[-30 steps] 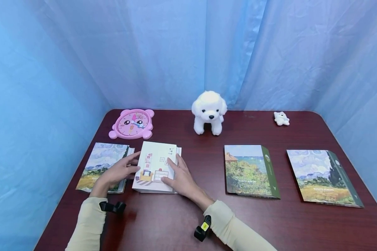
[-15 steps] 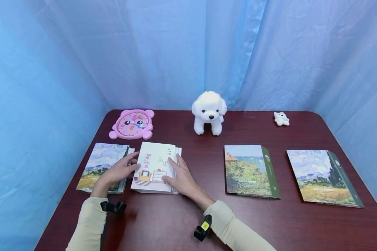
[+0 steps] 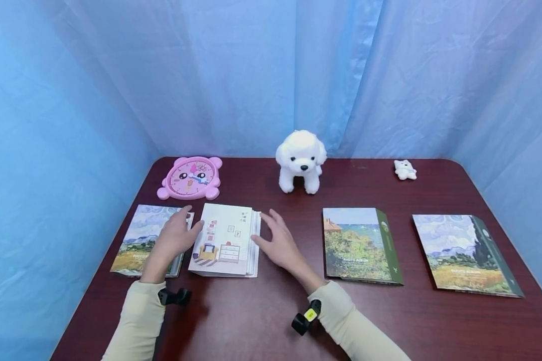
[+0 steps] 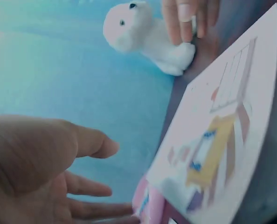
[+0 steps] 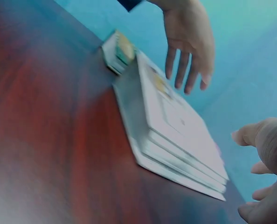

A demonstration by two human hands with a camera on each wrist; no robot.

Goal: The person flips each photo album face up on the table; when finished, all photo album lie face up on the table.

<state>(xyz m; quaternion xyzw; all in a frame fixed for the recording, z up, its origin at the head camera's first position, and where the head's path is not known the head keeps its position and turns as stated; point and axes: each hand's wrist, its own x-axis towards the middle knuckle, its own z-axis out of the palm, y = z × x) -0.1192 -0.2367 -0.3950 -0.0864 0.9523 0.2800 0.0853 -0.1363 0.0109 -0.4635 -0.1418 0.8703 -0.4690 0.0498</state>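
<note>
A white album (image 3: 221,240) with a drawn yellow armchair and a chest of drawers lies closed on the table, its page edges showing on the right. My left hand (image 3: 174,239) hovers with spread fingers at its left side, over the right part of a landscape photo album (image 3: 140,235). On the other side, my right hand (image 3: 280,244) has its fingers extended near the white album's right edge. Both hands hold nothing. In the right wrist view the white album (image 5: 176,121) shows its thick layered edge, with a gap between it and the fingers.
A pink clock (image 3: 190,178) lies at the back left, and a white plush dog (image 3: 300,163) stands at the back middle. A small white bear figure (image 3: 405,170) is at the back right. Two photo albums, one with a seaside cover (image 3: 354,245) and one with a wheat field (image 3: 465,253), lie on the right.
Both hands have lifted off the white album; the right has drawn away to the right, the left has risen slightly. The white album's cover has settled slightly left since one second ago.
</note>
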